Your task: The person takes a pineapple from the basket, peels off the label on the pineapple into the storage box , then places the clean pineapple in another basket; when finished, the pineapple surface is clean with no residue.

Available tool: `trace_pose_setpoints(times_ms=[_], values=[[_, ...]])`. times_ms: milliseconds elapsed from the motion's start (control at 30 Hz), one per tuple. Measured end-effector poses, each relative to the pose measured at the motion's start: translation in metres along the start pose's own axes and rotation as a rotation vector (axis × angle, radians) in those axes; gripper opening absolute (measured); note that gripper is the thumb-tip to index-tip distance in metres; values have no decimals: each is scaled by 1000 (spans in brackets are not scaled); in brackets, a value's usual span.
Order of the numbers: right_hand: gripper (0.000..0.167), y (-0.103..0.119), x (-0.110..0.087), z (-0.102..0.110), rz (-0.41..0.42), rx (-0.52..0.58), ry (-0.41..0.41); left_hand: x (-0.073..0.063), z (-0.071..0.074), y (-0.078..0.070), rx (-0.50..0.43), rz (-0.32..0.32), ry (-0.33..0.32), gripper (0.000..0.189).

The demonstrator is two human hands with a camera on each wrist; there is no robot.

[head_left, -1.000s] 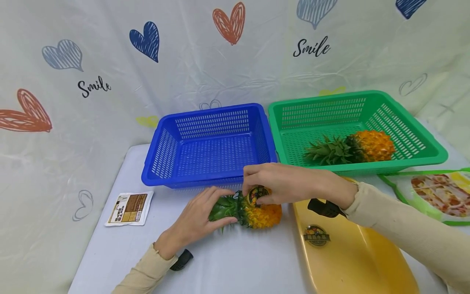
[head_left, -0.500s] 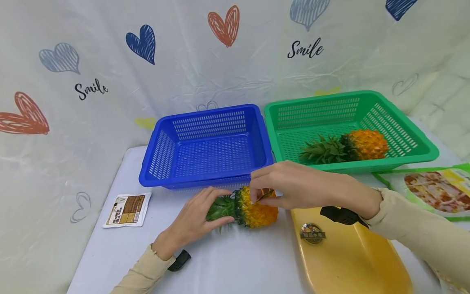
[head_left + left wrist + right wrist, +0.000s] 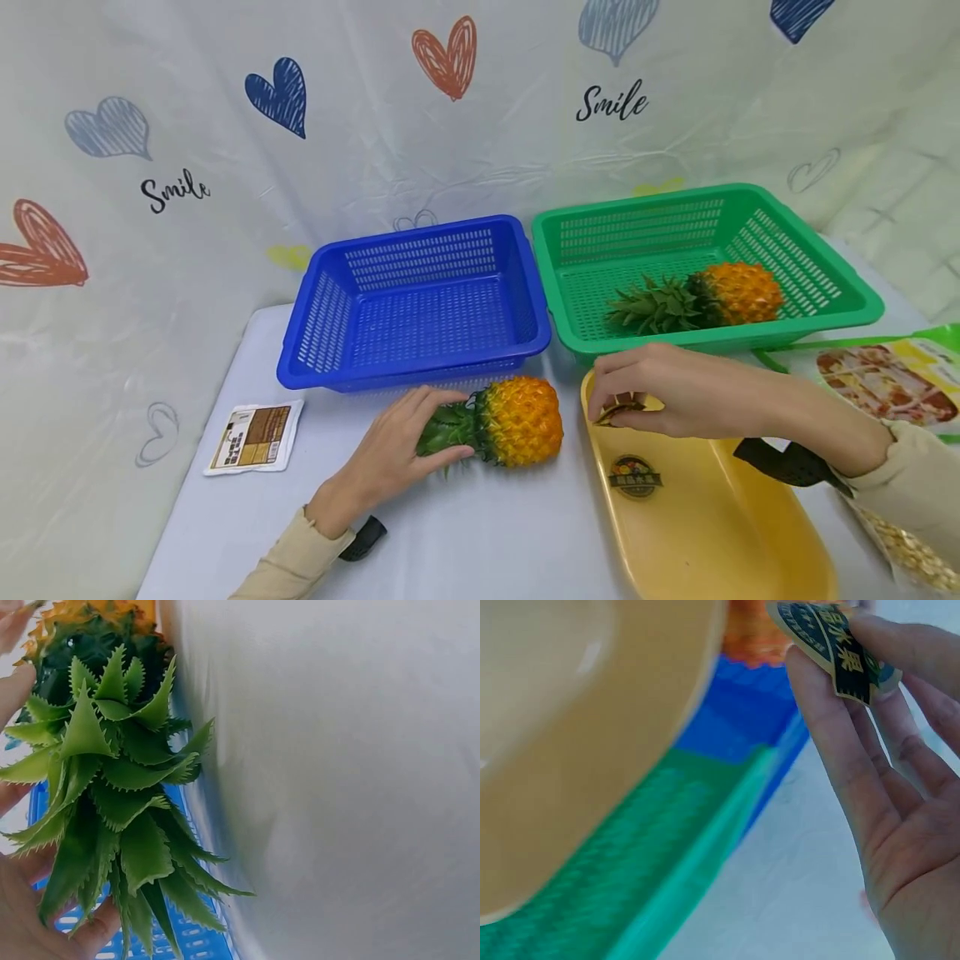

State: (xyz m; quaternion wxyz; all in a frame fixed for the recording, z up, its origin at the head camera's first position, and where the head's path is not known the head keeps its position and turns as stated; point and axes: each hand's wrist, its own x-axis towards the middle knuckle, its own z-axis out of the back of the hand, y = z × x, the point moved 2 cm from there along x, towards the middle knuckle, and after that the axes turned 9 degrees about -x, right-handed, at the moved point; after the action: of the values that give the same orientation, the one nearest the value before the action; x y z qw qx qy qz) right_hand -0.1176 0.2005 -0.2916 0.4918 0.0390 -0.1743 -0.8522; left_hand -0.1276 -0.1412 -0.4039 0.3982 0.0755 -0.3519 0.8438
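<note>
A small orange pineapple (image 3: 523, 422) lies on its side on the white tabletop, its leafy crown pointing left. My left hand (image 3: 390, 446) holds it by the crown, thumb on the near side and fingers on the far side. The serrated green leaves (image 3: 124, 787) fill much of the left wrist view. Over the far left rim of the yellow tray (image 3: 697, 525), my right hand (image 3: 660, 392) pinches a dark, gold-edged sticker (image 3: 840, 649) between thumb and fingers. A similar round sticker (image 3: 635, 476) is stuck on the tray's inner left side.
Behind the hands stand a blue basket (image 3: 540, 333) and a green basket (image 3: 855, 312) with another pineapple (image 3: 738, 293) in it. A small white packet (image 3: 255, 437) lies at the left. Printed green-edged packaging (image 3: 885, 379) lies on the right, with a grain-filled bag (image 3: 911, 550) below.
My right hand has lifted the sticker off the pineapple's body and carried it right, over the tray's edge. The left hand keeps its hold on the crown. The head view has shifted slightly.
</note>
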Motion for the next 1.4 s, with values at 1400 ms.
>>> trace_pose_setpoints(times_ms=[1400], values=[[44,-43,-42,-40,-272,48,191,0,-2,-1,28,4,-6,59]])
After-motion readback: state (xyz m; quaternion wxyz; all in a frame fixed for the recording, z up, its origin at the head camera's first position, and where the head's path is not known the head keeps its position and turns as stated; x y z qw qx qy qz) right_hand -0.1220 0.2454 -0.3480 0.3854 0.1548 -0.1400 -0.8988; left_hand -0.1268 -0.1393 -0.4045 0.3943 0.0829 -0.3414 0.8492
